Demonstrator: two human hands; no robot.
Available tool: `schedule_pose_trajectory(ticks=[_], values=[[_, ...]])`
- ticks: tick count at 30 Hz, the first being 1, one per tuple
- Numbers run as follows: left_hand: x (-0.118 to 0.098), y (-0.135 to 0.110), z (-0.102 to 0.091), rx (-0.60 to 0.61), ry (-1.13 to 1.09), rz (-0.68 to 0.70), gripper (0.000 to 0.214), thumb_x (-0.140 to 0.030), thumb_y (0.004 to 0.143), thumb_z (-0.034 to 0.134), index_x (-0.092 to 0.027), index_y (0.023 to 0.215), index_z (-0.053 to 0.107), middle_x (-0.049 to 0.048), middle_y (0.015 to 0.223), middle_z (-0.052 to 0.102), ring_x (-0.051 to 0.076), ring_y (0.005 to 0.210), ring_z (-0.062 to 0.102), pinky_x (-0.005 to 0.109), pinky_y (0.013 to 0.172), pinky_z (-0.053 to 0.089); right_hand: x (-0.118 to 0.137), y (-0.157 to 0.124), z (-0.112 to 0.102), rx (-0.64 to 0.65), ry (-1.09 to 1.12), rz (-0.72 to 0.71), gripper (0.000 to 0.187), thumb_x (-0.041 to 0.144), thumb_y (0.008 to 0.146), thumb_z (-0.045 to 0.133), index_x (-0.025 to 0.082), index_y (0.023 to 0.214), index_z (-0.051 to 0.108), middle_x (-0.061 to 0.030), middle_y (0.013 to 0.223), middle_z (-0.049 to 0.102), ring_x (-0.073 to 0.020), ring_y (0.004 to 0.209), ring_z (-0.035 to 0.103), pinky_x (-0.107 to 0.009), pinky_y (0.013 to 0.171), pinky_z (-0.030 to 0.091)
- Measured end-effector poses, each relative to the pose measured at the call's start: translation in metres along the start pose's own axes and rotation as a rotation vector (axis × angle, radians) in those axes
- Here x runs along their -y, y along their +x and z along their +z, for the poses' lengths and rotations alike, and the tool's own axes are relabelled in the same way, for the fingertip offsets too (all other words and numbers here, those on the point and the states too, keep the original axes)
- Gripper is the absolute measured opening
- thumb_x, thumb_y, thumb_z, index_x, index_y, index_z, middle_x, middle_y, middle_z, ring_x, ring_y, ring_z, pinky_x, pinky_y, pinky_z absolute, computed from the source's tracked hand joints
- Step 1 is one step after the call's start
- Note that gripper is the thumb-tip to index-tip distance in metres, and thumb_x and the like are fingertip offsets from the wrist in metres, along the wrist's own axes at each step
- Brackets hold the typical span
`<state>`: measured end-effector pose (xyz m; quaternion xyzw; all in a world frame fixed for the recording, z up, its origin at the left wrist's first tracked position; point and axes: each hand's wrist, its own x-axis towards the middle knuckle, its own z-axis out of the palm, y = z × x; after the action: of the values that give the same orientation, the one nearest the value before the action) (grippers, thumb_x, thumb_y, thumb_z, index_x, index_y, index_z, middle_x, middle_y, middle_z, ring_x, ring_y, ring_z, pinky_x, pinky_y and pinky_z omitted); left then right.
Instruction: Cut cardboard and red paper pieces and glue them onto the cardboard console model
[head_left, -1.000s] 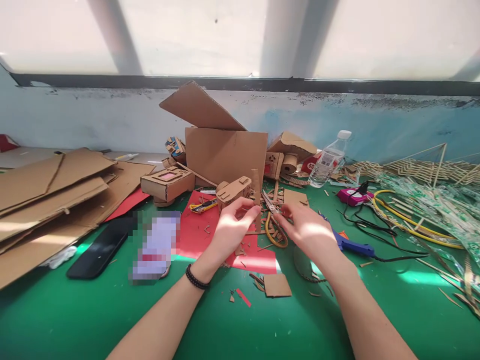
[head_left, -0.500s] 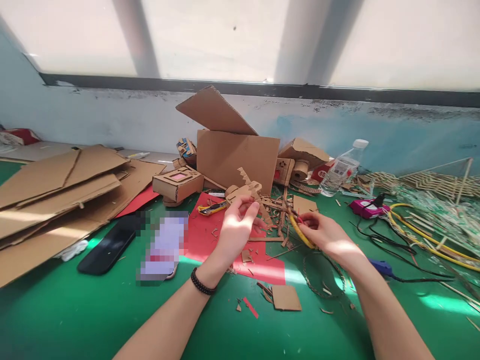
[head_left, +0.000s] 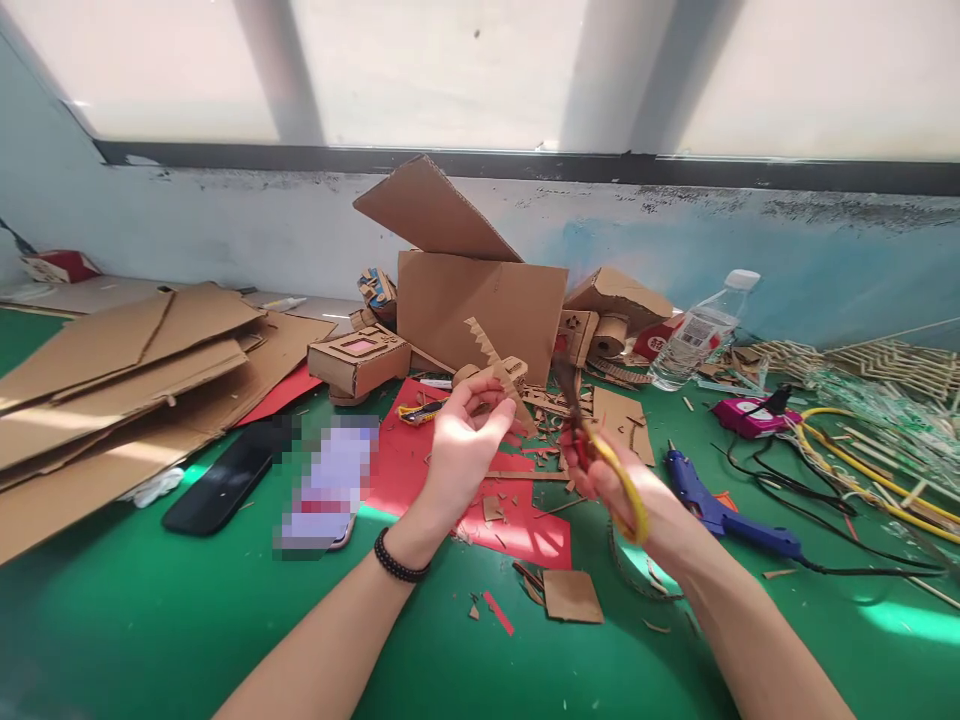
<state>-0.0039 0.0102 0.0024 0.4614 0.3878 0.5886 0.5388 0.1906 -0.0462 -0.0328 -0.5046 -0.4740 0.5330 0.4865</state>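
Observation:
My left hand point(head_left: 463, 450) is closed on a notched strip of brown cardboard point(head_left: 498, 373), held upright above the red paper sheet point(head_left: 525, 520). My right hand point(head_left: 616, 482) grips yellow-handled scissors point(head_left: 600, 450), blades pointing up and away, just right of the strip and apart from it. Both hands hover over the green table point(head_left: 150, 620). A black bead bracelet point(head_left: 397, 562) circles my left wrist.
Flat cardboard sheets point(head_left: 112, 390) pile at the left. A black phone point(head_left: 225, 475) lies beside them. An open cardboard box point(head_left: 480, 290) and small cardboard models point(head_left: 360, 360) stand behind. A blue glue gun point(head_left: 720, 510), a water bottle point(head_left: 697, 330), a pink device point(head_left: 750, 415) and cables lie at the right. Scraps litter the middle.
My right hand has lifted the scissors off the table and drawn them nearer, blades now upward. My left hand has raised the notched strip slightly. The glue gun has come into view.

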Motion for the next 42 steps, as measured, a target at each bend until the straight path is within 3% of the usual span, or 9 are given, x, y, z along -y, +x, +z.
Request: schedule_pose_trajectory(ticks=[7, 11, 17, 22, 29, 35, 42], values=[[-0.006, 0.010, -0.011, -0.187, 0.031, 0.165, 0.035, -0.034, 0.081, 0.079, -0.016, 0.108, 0.065, 0.0071, 0.096, 0.071, 0.016, 0.075, 0.070, 0.025, 0.059, 0.060, 0.016, -0.013, 0.035, 0.205, -0.134, 0.062, 0.056, 0.064, 0.067, 0.086, 0.025, 0.097, 0.061, -0.0003, 0.088, 0.060, -0.0191, 0.077, 0.055, -0.028, 0.068, 0.049], [-0.005, 0.010, -0.013, -0.174, 0.038, 0.162, 0.032, -0.033, 0.081, 0.079, -0.017, 0.106, 0.066, 0.0066, 0.095, 0.071, 0.016, 0.074, 0.071, 0.024, 0.057, 0.059, 0.018, -0.014, 0.041, 0.213, -0.151, 0.085, 0.060, 0.069, 0.067, 0.084, 0.025, 0.099, 0.059, -0.0010, 0.089, 0.061, -0.0202, 0.077, 0.057, -0.030, 0.070, 0.050], [-0.003, 0.007, -0.010, -0.158, 0.044, 0.150, 0.030, -0.030, 0.079, 0.079, -0.017, 0.103, 0.067, 0.0045, 0.092, 0.069, 0.015, 0.073, 0.070, 0.022, 0.053, 0.059, 0.015, -0.016, 0.036, 0.256, -0.244, 0.129, 0.073, 0.082, 0.078, 0.067, 0.023, 0.119, 0.054, -0.0073, 0.100, 0.066, -0.0269, 0.093, 0.062, -0.035, 0.080, 0.053], [-0.002, 0.009, -0.011, -0.167, 0.021, 0.167, 0.028, -0.028, 0.079, 0.078, -0.016, 0.101, 0.066, 0.0036, 0.088, 0.067, 0.015, 0.069, 0.068, 0.021, 0.046, 0.057, 0.017, -0.017, 0.037, 0.252, -0.336, 0.146, 0.080, 0.089, 0.076, 0.060, 0.022, 0.119, 0.053, -0.0085, 0.099, 0.063, -0.0266, 0.090, 0.060, -0.034, 0.078, 0.051], [-0.002, 0.008, -0.011, -0.182, 0.027, 0.179, 0.026, -0.027, 0.081, 0.076, -0.016, 0.102, 0.065, 0.0042, 0.088, 0.067, 0.015, 0.069, 0.068, 0.020, 0.045, 0.056, 0.020, -0.017, 0.041, 0.274, -0.293, 0.114, 0.069, 0.082, 0.081, 0.063, 0.022, 0.112, 0.050, -0.0024, 0.093, 0.055, -0.0192, 0.080, 0.051, -0.031, 0.073, 0.045], [-0.001, 0.007, -0.010, -0.146, 0.034, 0.143, 0.027, -0.029, 0.081, 0.076, -0.018, 0.103, 0.064, 0.0033, 0.088, 0.065, 0.015, 0.069, 0.068, 0.021, 0.044, 0.054, 0.012, -0.016, 0.040, 0.247, -0.315, 0.085, 0.058, 0.075, 0.089, 0.056, 0.023, 0.113, 0.050, -0.0002, 0.089, 0.054, -0.0181, 0.077, 0.050, -0.032, 0.073, 0.044], [-0.001, 0.002, -0.007, -0.050, 0.100, 0.159, 0.024, -0.026, 0.087, 0.071, -0.020, 0.109, 0.061, 0.0003, 0.087, 0.063, 0.012, 0.068, 0.065, 0.023, 0.057, 0.055, 0.011, -0.013, 0.046, 0.150, -0.328, 0.054, 0.050, 0.071, 0.088, 0.060, 0.024, 0.104, 0.051, -0.0019, 0.089, 0.059, -0.0200, 0.077, 0.056, -0.033, 0.069, 0.048]])
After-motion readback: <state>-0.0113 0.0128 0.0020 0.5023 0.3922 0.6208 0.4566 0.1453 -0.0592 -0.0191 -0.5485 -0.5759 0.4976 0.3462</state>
